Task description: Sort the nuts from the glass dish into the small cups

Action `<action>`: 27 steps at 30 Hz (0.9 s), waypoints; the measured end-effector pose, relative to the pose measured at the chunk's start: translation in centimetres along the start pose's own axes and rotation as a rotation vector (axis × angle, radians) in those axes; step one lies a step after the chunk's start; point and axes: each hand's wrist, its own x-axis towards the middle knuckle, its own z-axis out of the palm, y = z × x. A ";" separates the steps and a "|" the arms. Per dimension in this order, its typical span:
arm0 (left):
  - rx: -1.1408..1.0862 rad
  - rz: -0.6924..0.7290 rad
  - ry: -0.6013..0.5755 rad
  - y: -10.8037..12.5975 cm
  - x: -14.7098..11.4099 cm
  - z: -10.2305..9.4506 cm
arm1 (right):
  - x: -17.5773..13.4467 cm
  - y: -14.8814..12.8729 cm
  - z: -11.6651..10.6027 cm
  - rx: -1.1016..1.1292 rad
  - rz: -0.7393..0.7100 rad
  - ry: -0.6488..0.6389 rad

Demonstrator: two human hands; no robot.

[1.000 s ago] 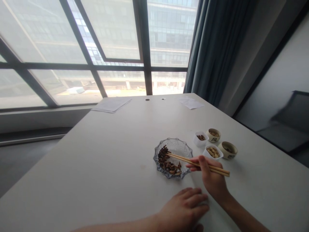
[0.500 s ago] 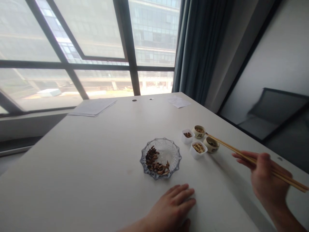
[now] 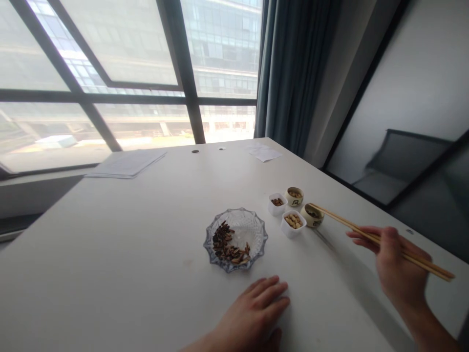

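Observation:
My right hand [image 3: 399,261] grips a pair of wooden chopsticks [image 3: 351,226], whose tips are over the rim of a cream cup [image 3: 318,223] with dark bits inside. I see nothing between the tips. Close by are a second cream cup [image 3: 295,201] holding light brown pieces, a white tub [image 3: 274,210] of brown pieces and another white tub [image 3: 291,231] of peanuts. My left hand [image 3: 254,310] lies flat on the table, fingers stretched out, near a scalloped glass bowl [image 3: 262,239]. Dark brown, elongated pieces [image 3: 229,247] are heaped along the bowl's left and front side.
The white table [image 3: 128,254] reaches to the window. A stack of papers [image 3: 126,164] lies at its far left, and a loose sheet [image 3: 266,154] at the far right. Beyond the right edge stand a dark curtain [image 3: 289,73] and a glass panel showing a chair [image 3: 406,151].
The view has turned slightly right. The chopstick tips have come down to the nearer cream cup's rim, and a dark speck at them earlier no longer shows. My left hand stays on the table.

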 end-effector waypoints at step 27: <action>0.047 0.084 0.030 -0.1 0.0 0.0 | -6.2 -1.1 15.6 0.290 0.026 -0.853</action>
